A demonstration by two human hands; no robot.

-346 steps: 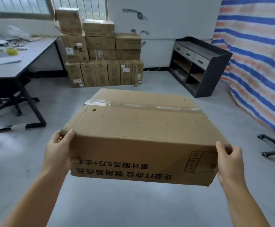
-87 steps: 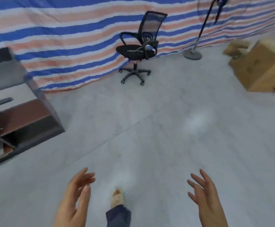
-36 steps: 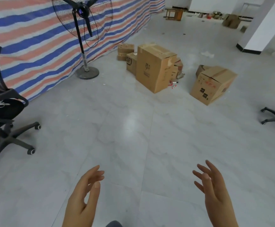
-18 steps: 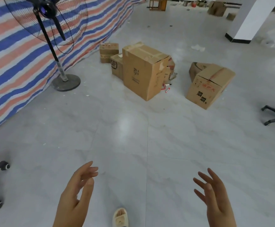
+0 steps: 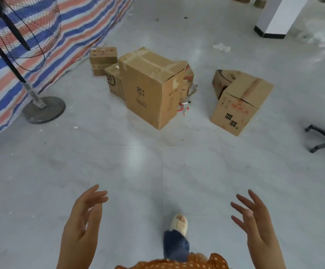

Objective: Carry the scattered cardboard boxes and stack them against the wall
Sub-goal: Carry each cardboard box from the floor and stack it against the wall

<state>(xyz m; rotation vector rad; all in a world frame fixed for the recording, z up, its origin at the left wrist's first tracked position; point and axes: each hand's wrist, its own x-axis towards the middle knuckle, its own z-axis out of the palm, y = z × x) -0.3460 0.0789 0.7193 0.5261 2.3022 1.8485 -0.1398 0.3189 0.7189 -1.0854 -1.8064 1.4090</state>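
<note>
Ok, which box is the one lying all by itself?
Find the white pillar at the far right. On the floor in front of it lies a tipped box, apart from the cluster by the tall box. Only it has red scribbles.

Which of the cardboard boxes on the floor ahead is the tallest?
The upright taped box in the middle cluster; it rises above the SF-marked box beside it and the tilted box to the right.
</note>
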